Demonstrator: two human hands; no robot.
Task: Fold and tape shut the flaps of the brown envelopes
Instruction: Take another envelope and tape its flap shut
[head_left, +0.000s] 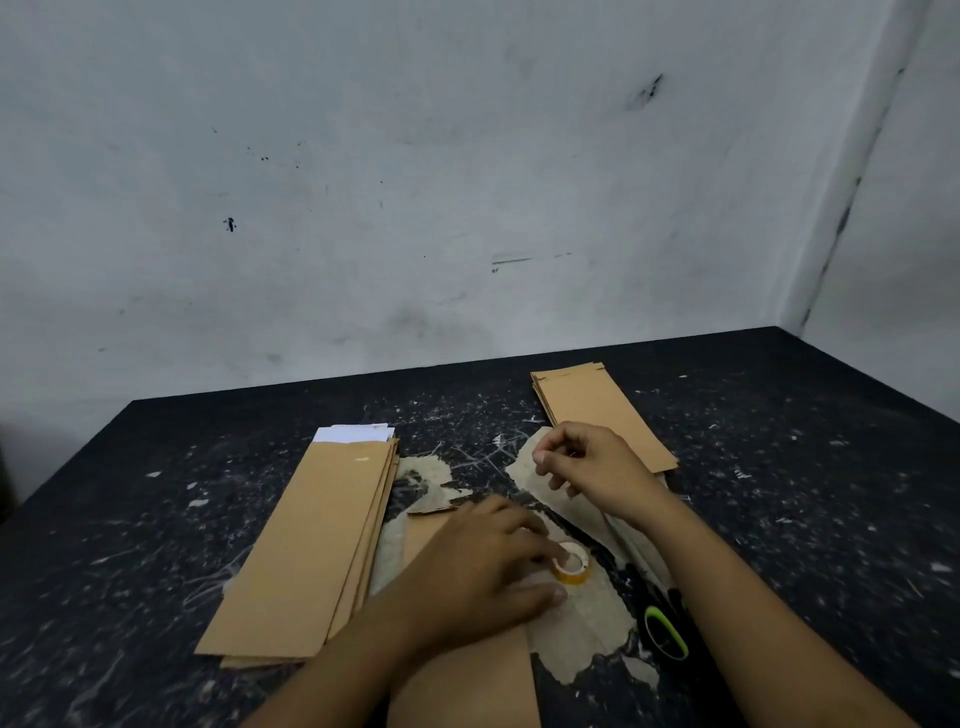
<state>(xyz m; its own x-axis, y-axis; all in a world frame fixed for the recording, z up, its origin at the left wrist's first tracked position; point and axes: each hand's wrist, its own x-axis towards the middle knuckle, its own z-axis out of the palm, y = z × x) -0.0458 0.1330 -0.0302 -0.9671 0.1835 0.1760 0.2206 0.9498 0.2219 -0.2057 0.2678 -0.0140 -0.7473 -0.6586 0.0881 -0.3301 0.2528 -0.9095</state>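
A pale, scuffed wall backs a dark, scratched worktop; no writing or label can be read anywhere. A tall stack of brown envelopes lies left of the hands, white paper showing at its far end. A second stack lies further back on the right. One envelope lies under the left forearm. The left hand grips the small tape roll, its fingers curled over the rim. The right hand, raised just beyond it, has its fingers curled as if pinching; what they hold cannot be made out. A green-handled tool lies beside the right forearm.
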